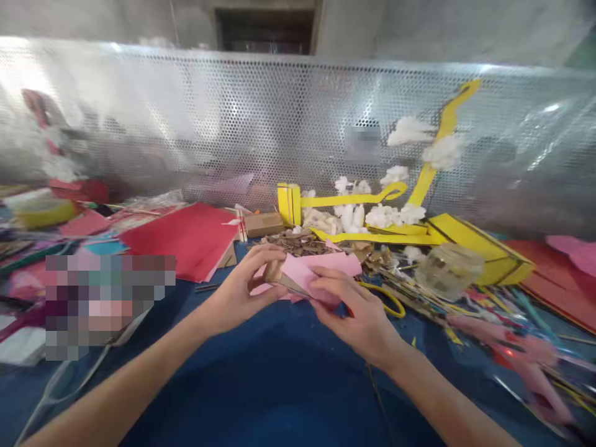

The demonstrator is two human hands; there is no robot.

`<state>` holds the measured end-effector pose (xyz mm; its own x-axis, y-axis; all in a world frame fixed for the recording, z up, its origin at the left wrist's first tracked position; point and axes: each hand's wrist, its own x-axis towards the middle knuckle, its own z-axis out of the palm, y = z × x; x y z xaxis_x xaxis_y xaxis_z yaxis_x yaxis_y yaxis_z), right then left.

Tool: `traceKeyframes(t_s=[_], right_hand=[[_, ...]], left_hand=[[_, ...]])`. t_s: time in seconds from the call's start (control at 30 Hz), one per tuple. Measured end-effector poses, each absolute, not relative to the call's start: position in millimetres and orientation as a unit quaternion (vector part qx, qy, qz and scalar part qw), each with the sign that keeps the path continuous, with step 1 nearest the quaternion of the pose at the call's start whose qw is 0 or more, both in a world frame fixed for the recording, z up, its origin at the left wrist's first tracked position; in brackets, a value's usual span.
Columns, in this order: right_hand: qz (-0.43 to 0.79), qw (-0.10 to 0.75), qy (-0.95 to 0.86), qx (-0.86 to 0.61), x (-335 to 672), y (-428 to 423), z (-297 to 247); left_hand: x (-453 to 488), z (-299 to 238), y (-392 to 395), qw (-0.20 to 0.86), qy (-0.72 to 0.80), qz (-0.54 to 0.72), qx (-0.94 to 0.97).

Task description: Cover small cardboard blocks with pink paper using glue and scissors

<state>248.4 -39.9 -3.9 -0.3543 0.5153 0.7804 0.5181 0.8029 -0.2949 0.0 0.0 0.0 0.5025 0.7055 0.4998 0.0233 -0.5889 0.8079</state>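
Between my hands, above the blue table, is a small cardboard box (274, 273) with pink paper (298, 271) lying over part of it. My left hand (246, 282) grips the box's left end, thumb below and fingers on top. My right hand (351, 304) is closed on the pink paper at the right side, its fingers pressing the sheet against the box. A strip of the paper sticks out to the right beyond my fingers. The underside of the box is hidden.
Behind stand a yellow paper-covered box (289, 203) and yellow strips with white tufts (395, 216). A pink glue gun (516, 354) with a red light lies at right, near a clear plastic container (449, 270). Red sheets (186, 239) lie left. A perforated metal panel (261, 112) closes the back.
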Motion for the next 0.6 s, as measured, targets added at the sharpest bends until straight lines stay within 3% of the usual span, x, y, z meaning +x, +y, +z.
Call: traceKeyframes(t_s=[0.13, 0.27, 0.33, 0.47, 0.6], right_hand=[[0.083, 0.557, -0.737, -0.374, 245.5, -38.0, -4.2], [0.218, 0.696, -0.592, -0.344, 252.8, -27.8, 5.8], [0.248, 0.764, -0.51, -0.308, 259.7, -21.6, 13.7], [0.246, 0.832, -0.41, -0.282, 269.6, -14.3, 22.1], [0.277, 0.747, -0.503, -0.335, 259.7, -19.5, 9.5]], left_hand=[[-0.8, 13.4, 0.7, 0.353, 0.265, 0.488, 0.753], [-11.2, 24.4, 6.0, 0.076, 0.386, 0.535, 0.748], [-15.0, 26.4, 7.7, 0.026, 0.401, 0.541, 0.739], [-10.6, 20.9, 3.6, 0.092, 0.434, 0.516, 0.733], [7.6, 7.6, -9.9, 0.316, 0.399, 0.452, 0.733]])
